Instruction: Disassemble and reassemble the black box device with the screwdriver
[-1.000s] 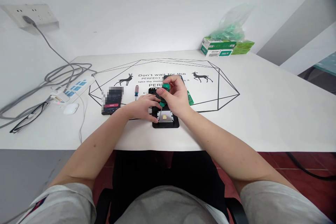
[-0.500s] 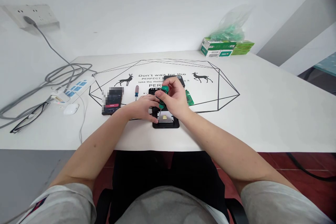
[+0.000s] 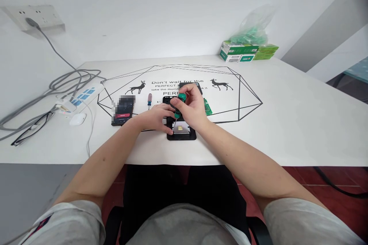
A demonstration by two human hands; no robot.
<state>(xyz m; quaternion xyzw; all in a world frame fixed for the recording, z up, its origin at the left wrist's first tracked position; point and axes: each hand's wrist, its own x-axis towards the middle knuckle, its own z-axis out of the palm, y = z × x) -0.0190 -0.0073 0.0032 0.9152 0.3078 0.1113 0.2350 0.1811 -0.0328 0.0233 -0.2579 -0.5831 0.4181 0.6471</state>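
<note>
My right hand [image 3: 193, 106] is closed round the green and black handle of a screwdriver [image 3: 181, 99], whose thin shaft points down to the left edge of a silver plate [image 3: 181, 127]. That plate, with a small yellowish square on it, sits in a black device housing [image 3: 181, 137] on the table. From the left, my left hand [image 3: 158, 117] rests at the housing, its thumb and fingers apart and touching its left side. Behind my right hand lie a green circuit board [image 3: 207, 107] and a dark flat part [image 3: 198, 87], both partly hidden.
A phone [image 3: 124, 110], a second screwdriver [image 3: 150, 100] and small dark bits lie to the left. Further left are a power strip [image 3: 86, 97], cables, a white mouse-like object [image 3: 78, 119] and glasses [image 3: 32, 128]. Green and white boxes [image 3: 240, 51] with a plastic bag stand at the back right.
The screwdriver handle in my right hand has shifted or turned very slightly. My left hand stays in place on the housing.
</note>
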